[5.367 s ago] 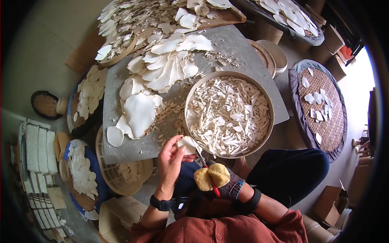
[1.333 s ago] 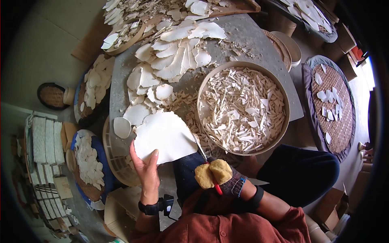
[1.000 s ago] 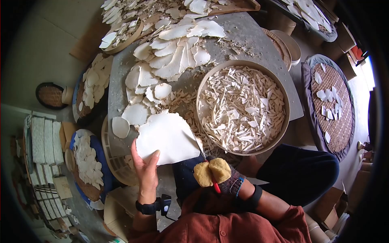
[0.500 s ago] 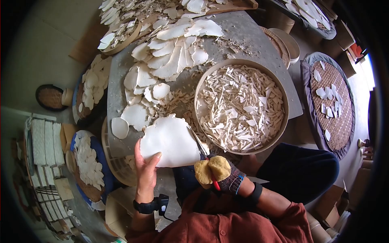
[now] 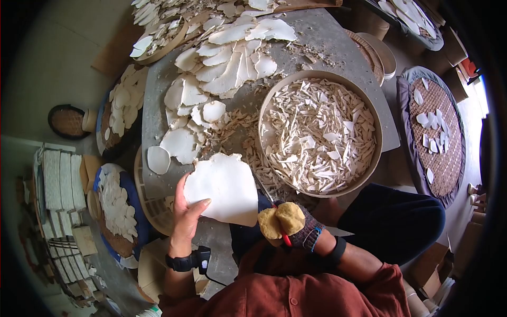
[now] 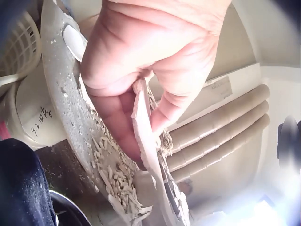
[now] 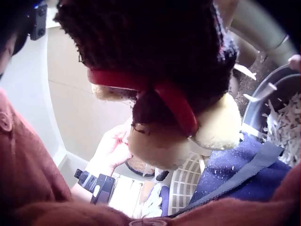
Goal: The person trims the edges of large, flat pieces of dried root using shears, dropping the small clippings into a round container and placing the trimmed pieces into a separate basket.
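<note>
In the head view my bare left hand (image 5: pixel 186 214) pinches a broad white flat sheet (image 5: pixel 224 187), thumb on top and fingers beneath. Its far edge is ragged and its right edge straight. Seen edge-on in the left wrist view, the sheet (image 6: pixel 146 127) is thin. My right hand (image 5: pixel 309 232), in a dark knit glove, grips red-handled scissors (image 5: pixel 287 240). Two yellow foam lumps (image 5: pixel 281 219) sit about the handles. The blades point away from me, just right of the sheet's cut edge. The glove hides most of the handles in the right wrist view.
A round sieve (image 5: pixel 379 142) full of white strips stands on the grey metal table (image 5: pixel 317 31). Overlapping white sheets (image 5: pixel 232 63) lie behind, with crumbs around. A perforated basket (image 5: pixel 142 195) stands below at left, a woven tray (image 5: pixel 449 164) at right. White bits (image 7: pixel 261 93) show near a tub.
Earlier the left hand held a small piece; now it holds the large sheet. Lately the scissors ran along its right edge, a strip came away, and the sheet has turned and moved clear of the blades.
</note>
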Demonstrator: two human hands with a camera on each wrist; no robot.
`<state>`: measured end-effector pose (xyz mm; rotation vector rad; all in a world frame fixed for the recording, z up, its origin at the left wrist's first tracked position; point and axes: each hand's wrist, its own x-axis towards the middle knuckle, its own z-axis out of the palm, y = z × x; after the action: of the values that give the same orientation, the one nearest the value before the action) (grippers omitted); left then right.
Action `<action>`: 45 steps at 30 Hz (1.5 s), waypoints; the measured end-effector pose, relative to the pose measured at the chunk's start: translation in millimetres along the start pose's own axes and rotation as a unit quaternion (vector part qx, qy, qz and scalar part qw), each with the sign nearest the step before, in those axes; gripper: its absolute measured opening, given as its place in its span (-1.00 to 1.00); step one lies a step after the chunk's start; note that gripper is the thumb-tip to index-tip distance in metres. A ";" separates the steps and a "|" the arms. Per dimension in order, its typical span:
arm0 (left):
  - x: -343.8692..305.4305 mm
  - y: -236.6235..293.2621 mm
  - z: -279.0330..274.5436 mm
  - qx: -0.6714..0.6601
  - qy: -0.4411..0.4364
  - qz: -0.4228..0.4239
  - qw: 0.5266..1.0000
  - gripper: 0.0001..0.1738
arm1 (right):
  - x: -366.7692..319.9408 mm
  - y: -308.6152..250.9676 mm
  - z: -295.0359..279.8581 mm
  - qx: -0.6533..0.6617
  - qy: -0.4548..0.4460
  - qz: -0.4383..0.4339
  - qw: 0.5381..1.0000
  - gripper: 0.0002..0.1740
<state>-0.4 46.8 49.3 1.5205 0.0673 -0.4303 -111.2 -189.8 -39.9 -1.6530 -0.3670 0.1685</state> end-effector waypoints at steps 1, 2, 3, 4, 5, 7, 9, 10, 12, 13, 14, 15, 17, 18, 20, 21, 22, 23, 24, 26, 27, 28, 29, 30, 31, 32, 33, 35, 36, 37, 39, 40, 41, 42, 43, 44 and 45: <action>2.4 2.3 -1.5 0.007 -0.008 0.007 1.000 -0.16 | -1.2 0.7 -0.1 -0.035 -0.015 -0.002 0.999 -0.69; 4.7 4.8 -2.5 0.014 -0.016 0.013 1.000 -0.16 | -2.6 1.2 -0.1 -0.069 -0.030 -0.003 0.997 -0.68; 7.2 7.3 -2.9 0.021 -0.025 0.019 0.999 -0.15 | -4.0 1.7 0.5 -0.104 -0.043 -0.004 0.994 -0.68; 9.3 11.0 -2.3 0.029 -0.046 0.013 0.998 -0.15 | -5.3 3.8 2.7 0.149 -0.019 0.036 0.988 -0.67; 10.7 15.3 -1.1 0.037 -0.067 0.007 0.997 -0.15 | -6.2 7.2 6.0 0.391 0.008 0.074 0.917 -0.66; 11.3 18.2 2.3 0.044 -0.093 -0.005 0.995 -0.14 | -7.2 6.3 10.2 0.508 0.055 0.133 0.849 -0.66; 12.4 18.4 7.8 0.041 -0.102 -0.012 0.994 -0.13 | -6.4 4.3 6.7 0.405 0.067 0.134 0.902 -0.67; 11.7 19.2 12.6 0.028 -0.081 0.002 0.996 -0.15 | -6.8 5.2 3.0 0.412 0.060 0.109 0.903 -0.67; 9.0 18.1 26.5 0.000 -0.040 0.028 0.999 -0.19 | -6.1 6.3 -3.9 0.367 0.043 0.049 0.928 -0.68; 8.0 11.3 31.7 -0.030 0.004 0.038 0.999 -0.21 | -6.3 6.3 -4.2 0.297 0.042 0.027 0.954 -0.68; 5.7 0.2 35.5 -0.060 0.049 0.047 0.996 -0.24 | -6.5 6.3 -4.5 0.224 0.045 0.006 0.973 -0.69; 2.3 -10.6 39.1 -0.089 0.093 0.056 0.990 -0.26 | -6.6 6.3 -1.9 0.133 0.056 -0.002 0.990 -0.69; -11.2 -22.9 58.6 -0.101 0.137 0.065 0.983 -0.29 | -5.2 -0.6 -4.3 -0.002 0.079 -0.023 0.997 -0.71; -15.6 -26.7 72.0 -0.096 0.136 0.085 0.982 -0.24 | -3.2 -13.2 -11.3 -0.044 0.090 -0.037 0.994 -0.74; -17.4 -29.7 78.1 -0.090 0.130 0.101 0.982 -0.17 | -3.1 -17.2 -13.3 0.043 0.101 -0.010 0.994 -0.75; -16.1 -30.5 76.5 -0.089 0.125 0.097 0.983 -0.15 | -4.6 -12.6 -10.5 0.171 0.097 0.032 0.980 -0.75; -14.6 -30.5 74.7 -0.089 0.119 0.094 0.984 -0.12 | -6.1 -10.1 -9.2 0.209 0.091 0.047 0.973 -0.75; -12.8 -28.9 71.0 -0.083 0.103 0.088 0.987 -0.12 | -7.6 -7.6 -8.0 0.246 0.086 0.063 0.963 -0.74; -10.2 -25.9 65.9 -0.076 0.087 0.083 0.990 -0.12 | -9.3 -6.7 -8.3 0.197 0.080 0.052 0.976 -0.76; -7.3 -23.0 62.7 -0.072 0.068 0.073 0.992 -0.10 | -14.3 0.9 -7.1 0.069 0.082 0.011 0.994 -0.78; -6.7 -22.3 62.4 -0.075 0.064 0.070 0.993 -0.09 | -16.5 7.9 -5.3 -0.009 0.089 -0.018 0.996 -0.79; -5.6 -21.1 62.6 -0.077 0.060 0.067 0.993 -0.08 | -17.7 12.8 -3.6 -0.088 0.097 -0.047 0.990 -0.79; -5.9 -21.7 65.9 -0.083 0.076 0.071 0.991 -0.07 | -19.3 16.0 -1.3 -0.092 0.094 -0.044 0.990 -0.79; -7.7 -24.0 71.6 -0.088 0.091 0.075 0.989 -0.06 | -16.4 10.7 -2.2 -0.096 0.091 -0.040 0.990 -0.78; -8.8 -25.1 74.8 -0.094 0.108 0.078 0.987 -0.05 | -13.6 4.8 -3.4 -0.099 0.088 -0.035 0.991 -0.77; -8.5 -24.7 75.3 -0.080 0.112 0.084 0.987 -0.05 | -16.9 -5.2 -7.8 -0.149 0.095 -0.051 0.983 -0.71; -7.9 -24.6 76.2 -0.067 0.117 0.091 0.987 -0.05 | -17.5 -4.9 -7.1 -0.156 0.092 -0.053 0.982 -0.70; -5.5 -25.4 76.9 -0.058 0.121 0.102 0.986 -0.05 | -18.0 -3.3 -6.9 -0.173 0.083 -0.059 0.980 -0.67; -3.4 -26.5 75.1 -0.061 0.120 0.108 0.985 -0.04 | -16.5 -5.2 -8.1 -0.164 0.077 -0.062 0.982 -0.68; -2.2 -26.1 73.1 -0.064 0.120 0.114 0.984 -0.04 | -13.6 -8.9 -10.4 -0.154 0.071 -0.066 0.983 -0.68; -1.0 -22.8 70.6 -0.064 0.107 0.115 0.986 -0.04 | -11.4 -8.4 -11.6 -0.129 0.062 -0.062 0.988 -0.70; -0.5 -21.5 69.3 -0.064 0.100 0.115 0.986 -0.04 | -14.1 -3.3 -9.9 -0.113 0.060 -0.053 0.990 -0.71; -0.6 -21.6 67.8 -0.057 0.086 0.112 0.988 -0.04 | -15.2 -0.4 -9.1 -0.097 0.057 -0.043 0.993 -0.71; -1.1 -22.9 66.1 -0.051 0.072 0.108 0.990 -0.04 | -12.7 -7.4 -13.4 -0.093 0.063 -0.054 0.992 -0.72; -1.0 -24.1 64.3 -0.045 0.057 0.104 0.992 -0.04 | -11.2 -11.9 -15.6 -0.099 0.062 -0.057 0.992 -0.72; -0.2 -25.4 62.0 -0.046 0.056 0.101 0.992 -0.04 | -10.3 -15.6 -16.8 -0.104 0.062 -0.059 0.991 -0.71; 1.1 -26.9 59.6 -0.046 0.054 0.098 0.993 -0.03 | -9.6 -18.4 -17.4 -0.110 0.062 -0.061 0.990 -0.71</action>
<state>-21.1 -11.2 27.2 1.4427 0.0221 -0.1844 -117.1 -207.9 -20.7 -1.8419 -0.4012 -0.0696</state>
